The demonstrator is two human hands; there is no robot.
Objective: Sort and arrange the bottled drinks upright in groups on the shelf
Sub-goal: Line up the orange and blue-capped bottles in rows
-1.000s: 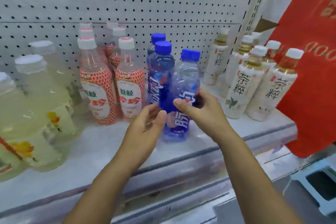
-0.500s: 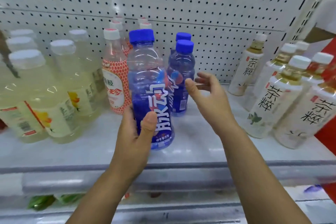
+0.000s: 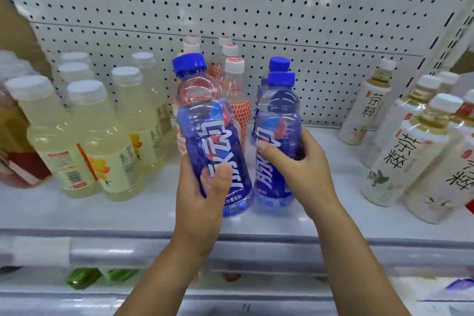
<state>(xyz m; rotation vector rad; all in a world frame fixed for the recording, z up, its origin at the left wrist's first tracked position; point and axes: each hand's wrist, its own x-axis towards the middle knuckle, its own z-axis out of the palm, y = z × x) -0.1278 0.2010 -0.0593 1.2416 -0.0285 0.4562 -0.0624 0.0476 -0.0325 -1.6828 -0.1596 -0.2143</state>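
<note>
My left hand (image 3: 202, 195) grips a blue sports-drink bottle (image 3: 207, 120) with a blue cap, tilted slightly left, its base at the shelf front. My right hand (image 3: 300, 169) grips a second blue bottle (image 3: 278, 115) standing upright just to the right. A third blue bottle (image 3: 278, 65) stands directly behind that one, mostly hidden. Red-patterned lychee bottles (image 3: 234, 90) with white caps stand behind the left-hand bottle.
Pale yellow juice bottles (image 3: 102, 136) crowd the left of the white shelf (image 3: 128, 215). White tea bottles (image 3: 410, 151) stand at the right. A white pegboard (image 3: 256, 7) backs the shelf. Green packages (image 3: 84, 276) show on a lower level.
My right hand has closed round the second blue bottle, which now stands nearer the front. My left hand keeps its bottle, now close beside the other.
</note>
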